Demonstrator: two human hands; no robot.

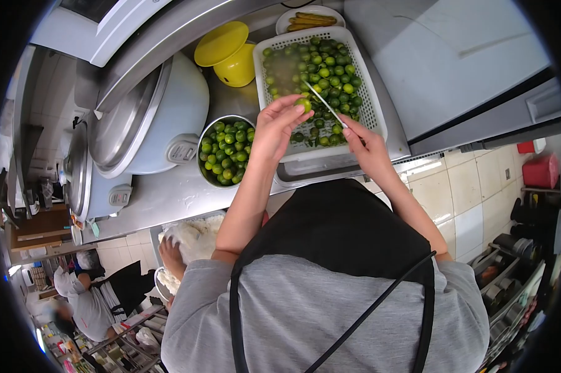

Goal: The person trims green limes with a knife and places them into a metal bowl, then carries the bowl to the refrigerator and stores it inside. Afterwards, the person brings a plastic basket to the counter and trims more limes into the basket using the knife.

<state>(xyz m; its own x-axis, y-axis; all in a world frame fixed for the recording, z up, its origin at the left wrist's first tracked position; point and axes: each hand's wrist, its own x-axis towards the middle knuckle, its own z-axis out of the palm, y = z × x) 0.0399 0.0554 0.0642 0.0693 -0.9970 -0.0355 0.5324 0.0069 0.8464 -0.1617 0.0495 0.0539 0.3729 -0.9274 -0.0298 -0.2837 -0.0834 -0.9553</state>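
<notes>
Over a white perforated basket (375, 118) of small green citrus fruits, my left hand (279, 124) holds one green fruit (303, 104) between thumb and fingers. My right hand (366, 146) grips the handle of a thin knife (325, 102), whose blade slants up and left with its tip just above the held fruit. More green fruits (330, 71) lie loose in the basket beneath both hands. A round metal bowl (201, 163) full of similar green fruits (227, 149) stands left of my left forearm.
A yellow container (237, 67) with a yellow lid stands behind the bowl. Large rice cookers (168, 118) are at the left. A plate (282, 25) of brown sticks sits behind the basket. Another person's hand (171, 255) is over a white-filled tub; a person (88, 304) stands farther off.
</notes>
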